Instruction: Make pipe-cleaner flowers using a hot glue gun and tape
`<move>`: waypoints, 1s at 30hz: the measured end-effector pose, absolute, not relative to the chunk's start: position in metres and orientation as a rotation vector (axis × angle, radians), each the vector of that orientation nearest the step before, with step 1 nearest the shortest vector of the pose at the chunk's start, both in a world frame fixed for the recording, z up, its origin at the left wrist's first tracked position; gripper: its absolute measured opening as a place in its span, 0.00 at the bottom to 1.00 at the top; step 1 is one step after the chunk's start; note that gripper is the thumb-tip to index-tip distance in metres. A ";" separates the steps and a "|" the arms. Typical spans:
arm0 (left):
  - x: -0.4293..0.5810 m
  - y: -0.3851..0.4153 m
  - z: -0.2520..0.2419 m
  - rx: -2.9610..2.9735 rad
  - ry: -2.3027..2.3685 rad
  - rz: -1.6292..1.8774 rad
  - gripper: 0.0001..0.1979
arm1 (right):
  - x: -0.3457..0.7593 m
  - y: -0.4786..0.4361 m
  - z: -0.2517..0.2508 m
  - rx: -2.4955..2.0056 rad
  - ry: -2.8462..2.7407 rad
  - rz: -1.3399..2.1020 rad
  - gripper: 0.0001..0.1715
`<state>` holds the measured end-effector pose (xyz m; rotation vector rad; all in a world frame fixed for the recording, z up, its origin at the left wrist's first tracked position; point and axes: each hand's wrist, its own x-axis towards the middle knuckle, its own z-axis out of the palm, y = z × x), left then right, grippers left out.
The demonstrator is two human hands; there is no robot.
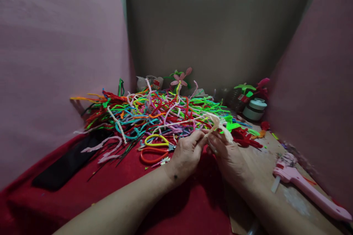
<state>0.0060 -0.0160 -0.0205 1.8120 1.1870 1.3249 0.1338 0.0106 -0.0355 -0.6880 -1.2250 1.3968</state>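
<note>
My left hand (187,154) and my right hand (227,156) meet in the middle, fingers pinched together on a cream pipe cleaner piece (217,125) bent into loops. Its long end trails off to the left over the pile. Right behind my hands lies a big heap of pipe cleaners (154,112) in several colours. A pair of scissors (156,148) with yellow and orange handles lies just left of my left hand on the red cloth (116,187).
A pink glue gun (306,183) lies at the right on a bare wooden surface. A white round jar (255,109) and green and pink pipe-cleaner flowers (180,77) stand at the back. A black flat object (66,165) lies at the left. Pink walls close in both sides.
</note>
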 end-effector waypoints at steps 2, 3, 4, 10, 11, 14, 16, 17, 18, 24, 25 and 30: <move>0.008 -0.015 -0.018 1.633 1.105 1.330 0.11 | 0.133 0.010 -0.036 -0.658 -1.190 1.419 0.13; 0.008 -0.015 -0.016 1.537 1.061 1.322 0.12 | 0.133 0.010 -0.037 -0.655 -1.185 1.423 0.13; 0.009 -0.015 -0.015 1.444 1.016 1.302 0.12 | 0.134 0.010 -0.038 -0.665 -1.194 1.425 0.14; 0.006 -0.015 -0.013 1.100 0.699 1.112 0.11 | 0.137 0.009 -0.030 -0.735 -1.309 1.406 0.18; 0.004 -0.014 -0.014 1.056 0.637 1.083 0.10 | 0.137 0.009 -0.028 -0.743 -1.319 1.403 0.18; 0.000 -0.012 -0.018 0.941 0.480 0.992 0.09 | 0.139 0.011 -0.031 -0.700 -1.311 1.449 0.16; -0.002 -0.011 -0.018 0.888 0.424 0.946 0.08 | 0.140 0.014 -0.036 -0.641 -1.291 1.489 0.13; -0.002 -0.011 -0.018 0.871 0.413 0.932 0.07 | 0.140 0.015 -0.039 -0.621 -1.281 1.496 0.11; -0.002 -0.011 -0.016 0.864 0.416 0.924 0.07 | 0.139 0.016 -0.042 -0.613 -1.275 1.496 0.10; 0.003 -0.016 -0.012 1.390 0.845 1.101 0.14 | 0.137 0.012 -0.034 -0.721 -1.277 1.380 0.10; 0.004 -0.016 -0.015 1.577 0.962 1.175 0.14 | 0.137 0.010 -0.030 -0.753 -1.302 1.329 0.10; 0.001 -0.016 -0.029 2.119 1.280 1.281 0.13 | 0.137 0.002 -0.013 -0.894 -1.496 1.049 0.11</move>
